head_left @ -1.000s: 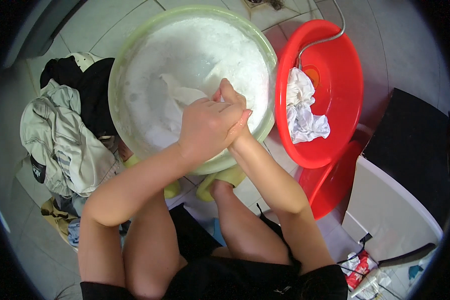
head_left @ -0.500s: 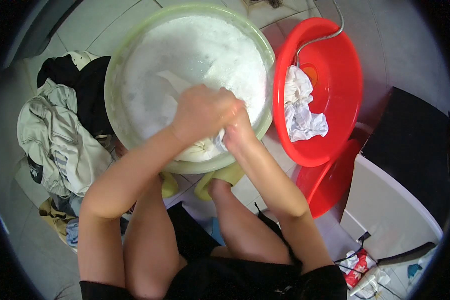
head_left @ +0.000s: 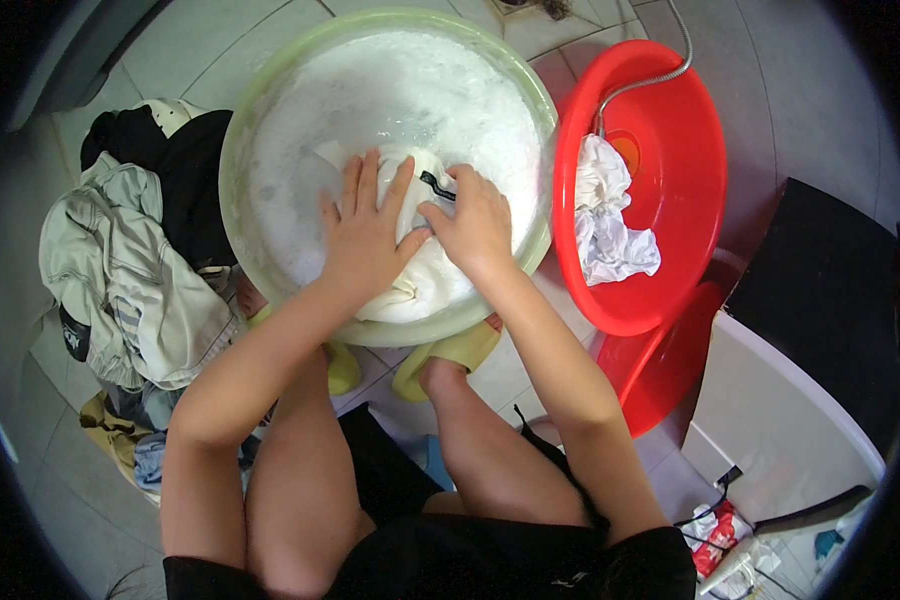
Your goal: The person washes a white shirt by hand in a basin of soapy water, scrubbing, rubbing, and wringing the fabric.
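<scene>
A pale green basin (head_left: pixel 232 185) of foamy water stands in front of me, with a wet cream-white garment (head_left: pixel 422 282) in its near half. My left hand (head_left: pixel 363 238) lies on the garment, fingers spread and pointing away from me. Beside it, my right hand (head_left: pixel 478 222) has its thumb and curled fingers closed on the cloth. A narrow black strip (head_left: pixel 436 186) on the garment shows between the two hands. Suds (head_left: pixel 470 85) cover much of the water, hiding whatever part of the cloth lies below.
Right of the basin is a red tub (head_left: pixel 685 170) with wet white cloth (head_left: pixel 615 245) and a metal hose (head_left: pixel 660 72) over its rim. Another red tub (head_left: pixel 660 375) sits under it. Pale (head_left: pixel 160 320) and black clothes (head_left: pixel 195 180) are heaped at left. A white-and-black appliance (head_left: pixel 780 400) stands lower right.
My hands were clasped together and blurred over the basin. Now they are apart and lower on the garment, the left one spread flat, and the black strip has come into sight.
</scene>
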